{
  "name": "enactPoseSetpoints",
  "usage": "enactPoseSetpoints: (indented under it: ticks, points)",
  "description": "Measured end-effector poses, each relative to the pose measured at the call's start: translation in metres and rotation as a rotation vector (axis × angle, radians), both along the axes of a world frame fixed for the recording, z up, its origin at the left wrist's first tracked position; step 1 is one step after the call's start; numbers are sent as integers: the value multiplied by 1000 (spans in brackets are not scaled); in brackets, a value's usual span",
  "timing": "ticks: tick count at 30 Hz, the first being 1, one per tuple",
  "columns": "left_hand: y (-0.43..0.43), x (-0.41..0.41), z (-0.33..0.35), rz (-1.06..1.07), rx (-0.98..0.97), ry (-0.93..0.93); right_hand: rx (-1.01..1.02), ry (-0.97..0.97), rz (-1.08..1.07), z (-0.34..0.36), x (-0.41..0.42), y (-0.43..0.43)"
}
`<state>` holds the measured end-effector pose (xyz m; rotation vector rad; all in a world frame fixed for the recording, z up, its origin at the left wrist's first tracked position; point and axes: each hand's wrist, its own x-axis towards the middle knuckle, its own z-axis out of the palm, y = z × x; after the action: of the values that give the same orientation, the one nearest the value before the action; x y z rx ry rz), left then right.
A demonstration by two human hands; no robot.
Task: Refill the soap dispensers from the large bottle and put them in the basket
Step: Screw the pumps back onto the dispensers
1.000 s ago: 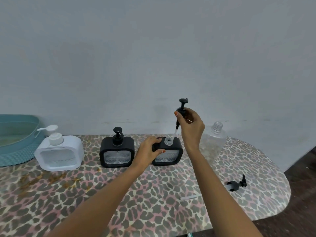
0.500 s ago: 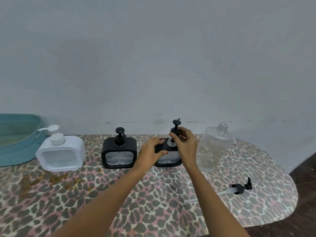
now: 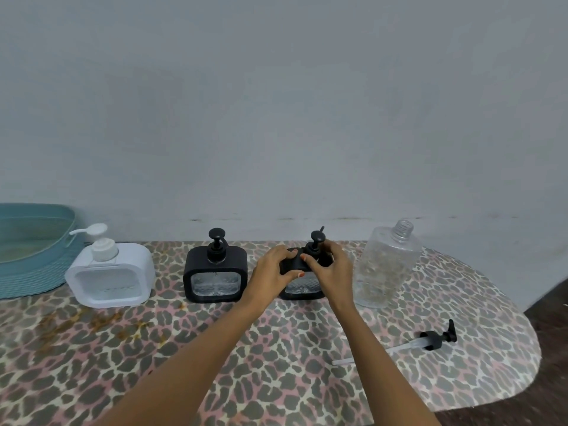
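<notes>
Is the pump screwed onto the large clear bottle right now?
No, the large clear bottle stands with its threaded neck open, and its pump lies on the table in front of it.

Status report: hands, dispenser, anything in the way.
Left hand steadying right-most black dispenser; right hand on its pump. Basket far left. Nothing in the way.

Both hands cover most of the right black dispenser (image 3: 302, 285). The teal basket (image 3: 33, 272) runs off the left edge.
</notes>
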<state>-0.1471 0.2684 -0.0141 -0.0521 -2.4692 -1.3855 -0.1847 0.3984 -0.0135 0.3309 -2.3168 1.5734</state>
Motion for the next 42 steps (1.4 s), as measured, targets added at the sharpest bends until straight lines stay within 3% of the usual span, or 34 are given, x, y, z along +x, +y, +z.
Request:
enactPoseSetpoints:
  ticks: [8,14,24,30,39,42]
  points:
    - [0,-2,-2,7,-11,5,138,-37,-58,2,-4,-7]
    - [0,-2,-2,1,0,15,-23,-170,207,6,4,6]
    - [-1,-2,-3,-4,24,8,100,-133,18,6,-8,-6]
    - [-1,-1,-3,-9,22,21,12,-189,289,10,-1,14]
    - [0,-1,-3,-10,23,16,17,-137,36,8,-7,-1]
    - [-1,-1,-3,-9,16,20,59,-133,43,6,-5,-3]
